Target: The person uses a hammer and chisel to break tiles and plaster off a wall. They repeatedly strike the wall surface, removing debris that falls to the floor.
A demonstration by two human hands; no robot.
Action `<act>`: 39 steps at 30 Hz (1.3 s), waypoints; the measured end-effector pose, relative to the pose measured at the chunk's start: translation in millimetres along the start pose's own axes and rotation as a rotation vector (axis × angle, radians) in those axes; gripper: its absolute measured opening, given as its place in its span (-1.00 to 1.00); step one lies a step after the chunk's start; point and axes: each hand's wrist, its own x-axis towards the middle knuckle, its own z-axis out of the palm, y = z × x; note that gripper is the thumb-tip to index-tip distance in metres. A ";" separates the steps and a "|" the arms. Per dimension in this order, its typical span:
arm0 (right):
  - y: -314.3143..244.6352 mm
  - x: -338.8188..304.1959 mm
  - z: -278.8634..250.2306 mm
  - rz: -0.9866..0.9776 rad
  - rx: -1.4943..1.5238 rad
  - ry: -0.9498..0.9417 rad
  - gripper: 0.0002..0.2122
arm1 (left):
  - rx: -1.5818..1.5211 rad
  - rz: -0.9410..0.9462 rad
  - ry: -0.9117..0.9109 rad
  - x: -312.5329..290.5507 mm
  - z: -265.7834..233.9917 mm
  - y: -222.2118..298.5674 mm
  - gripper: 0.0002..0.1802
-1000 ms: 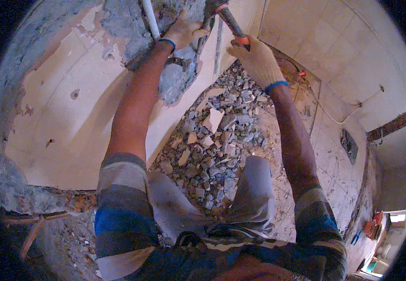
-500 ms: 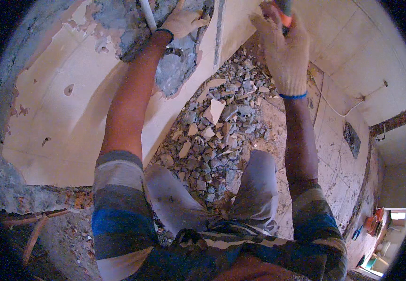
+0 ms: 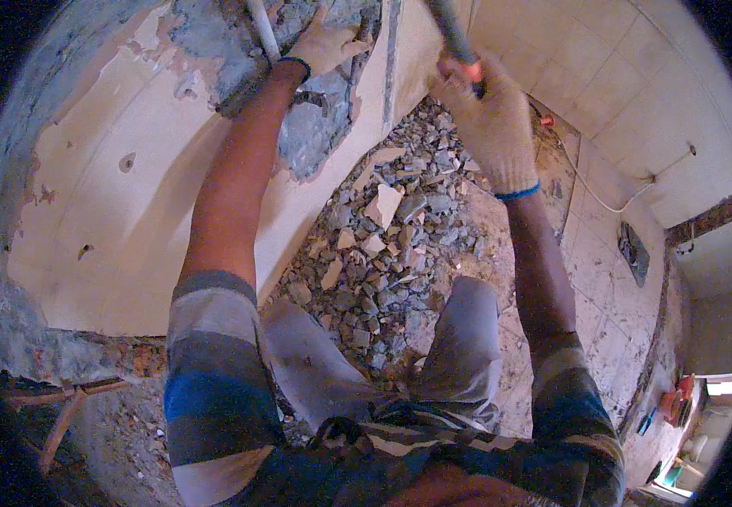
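My left hand [image 3: 328, 49], in a pale knitted glove with a dark cuff, is against the broken patch of the wall [image 3: 112, 245], beside a pale pipe [image 3: 262, 29]. Its thumb points right, and the other fingers look curled around something mostly hidden, with a narrow tan end just above them. My right hand [image 3: 497, 127], in a similar glove with a blue cuff, grips a tool with a grey shaft and an orange band [image 3: 472, 72]. The tool's far end is cut off by the upper edge. Slight blur covers this hand.
Grey rubble and tile shards [image 3: 383, 245] lie in a heap between the wall and my knees. At right are pale tiles [image 3: 603, 76], a thin white cable [image 3: 603, 196] and a dark hole [image 3: 633, 252]. Red and blue items [image 3: 679, 401] stand far right.
My right hand has moved left and a little down, and more of the grey shaft now shows. An orange-red piece has come into view behind the glove. My left hand stays almost in place.
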 end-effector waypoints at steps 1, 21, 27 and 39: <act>-10.1 5.4 -4.9 -0.062 0.024 0.052 -0.62 | 0.088 0.060 0.049 -2.4 -4.7 -0.6 -0.51; -1.7 17.3 12.2 0.017 0.022 0.017 -0.63 | -0.119 0.014 0.247 -2.6 15.4 -7.3 -0.62; -20.1 53.6 0.4 -0.211 0.155 0.200 -0.70 | -0.221 -0.057 0.207 -6.3 -6.0 1.2 -0.38; 34.3 31.5 31.0 0.133 -0.012 -0.279 -0.57 | 0.271 0.244 0.341 1.5 44.5 -35.2 -0.46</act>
